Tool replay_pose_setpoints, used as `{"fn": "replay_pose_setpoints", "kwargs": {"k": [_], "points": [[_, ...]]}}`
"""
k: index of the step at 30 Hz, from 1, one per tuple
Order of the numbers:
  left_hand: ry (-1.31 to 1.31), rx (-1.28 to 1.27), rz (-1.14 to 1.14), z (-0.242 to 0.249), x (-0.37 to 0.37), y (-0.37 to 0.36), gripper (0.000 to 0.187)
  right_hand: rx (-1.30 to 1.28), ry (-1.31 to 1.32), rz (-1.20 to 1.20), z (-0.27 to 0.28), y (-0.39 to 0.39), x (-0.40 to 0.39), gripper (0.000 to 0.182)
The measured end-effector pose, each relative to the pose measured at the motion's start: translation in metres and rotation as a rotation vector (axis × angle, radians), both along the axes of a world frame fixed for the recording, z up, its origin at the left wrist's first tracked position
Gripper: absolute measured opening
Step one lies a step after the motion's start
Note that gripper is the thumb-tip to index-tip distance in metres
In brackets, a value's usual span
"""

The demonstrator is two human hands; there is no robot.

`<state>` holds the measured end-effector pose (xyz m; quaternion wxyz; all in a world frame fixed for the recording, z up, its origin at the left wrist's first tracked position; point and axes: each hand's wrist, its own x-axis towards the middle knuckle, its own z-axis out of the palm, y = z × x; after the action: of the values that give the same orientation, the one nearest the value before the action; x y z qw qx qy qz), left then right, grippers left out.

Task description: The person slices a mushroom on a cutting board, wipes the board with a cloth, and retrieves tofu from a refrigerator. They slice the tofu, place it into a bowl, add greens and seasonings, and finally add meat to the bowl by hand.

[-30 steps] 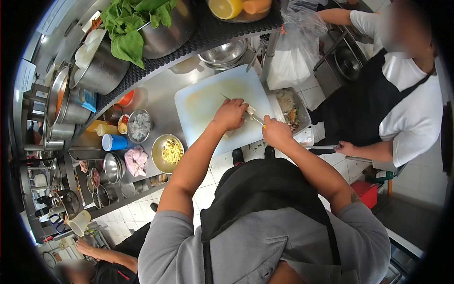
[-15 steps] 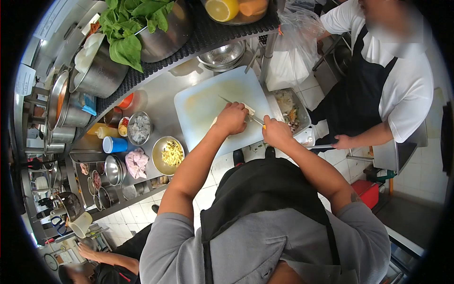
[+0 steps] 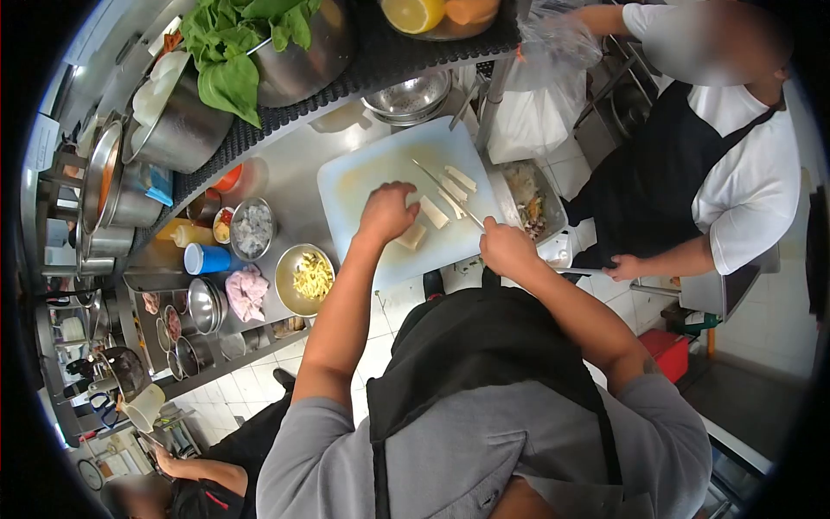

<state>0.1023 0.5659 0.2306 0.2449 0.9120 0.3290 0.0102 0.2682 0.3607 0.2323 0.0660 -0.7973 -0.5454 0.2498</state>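
Note:
My right hand (image 3: pixel 508 248) is closed round the handle of a kitchen knife (image 3: pixel 443 189), whose thin blade slants up and left over the cutting board (image 3: pixel 359 173). Several pale, flat slices (image 3: pixel 434 212) of a food I cannot identify lie on both sides of the blade. Closer to me on the board is a thicker pale block (image 3: pixel 411 237). My left hand (image 3: pixel 388 210) hovers just left of these pieces, its fingers apart and loosely bent, with nothing visible in it.
Left of the board stand a bowl of yellow strips (image 3: pixel 311 281), a bowl of whitish pieces (image 3: pixel 253 229) and a pink cloth (image 3: pixel 247 292). A scrap container (image 3: pixel 527 203) sits at the right. A shelf (image 3: pixel 389 65) overhangs the back. A co-worker (image 3: pixel 683 164) stands close right.
My left hand has moved left, off the pale pieces, uncovering separate slices and the block. My right hand still holds the knife. The co-worker's arm now reaches the plastic bag.

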Motion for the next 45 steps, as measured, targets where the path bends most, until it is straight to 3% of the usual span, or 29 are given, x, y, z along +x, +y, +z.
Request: {"fn": "replay_pose_setpoints", "kwargs": {"k": [2,7,10,34,40,45], "points": [[0.06,0.078,-0.135,-0.035,-0.01,-0.009,0.042,-0.017,-0.002,0.025,0.0,-0.003,-0.006,0.023],[0.186,0.205,-0.168,-0.04,-0.002,-0.047,0.059,-0.051,-0.037,0.087,-0.008,-0.009,-0.019,0.021],[0.177,0.218,-0.159,-0.051,-0.005,-0.048,0.059,0.002,-0.038,0.073,-0.014,-0.011,-0.023,0.018],[0.201,0.189,-0.202,-0.049,-0.005,-0.04,0.057,-0.066,-0.111,0.029,-0.014,-0.02,-0.044,0.019],[0.236,0.183,-0.227,-0.047,-0.006,-0.039,0.058,-0.121,-0.002,-0.021,-0.049,-0.004,-0.034,0.018],[0.171,0.218,-0.242,-0.054,-0.011,-0.036,0.057,-0.092,-0.035,-0.055,-0.033,0.0,-0.03,0.018]]}}
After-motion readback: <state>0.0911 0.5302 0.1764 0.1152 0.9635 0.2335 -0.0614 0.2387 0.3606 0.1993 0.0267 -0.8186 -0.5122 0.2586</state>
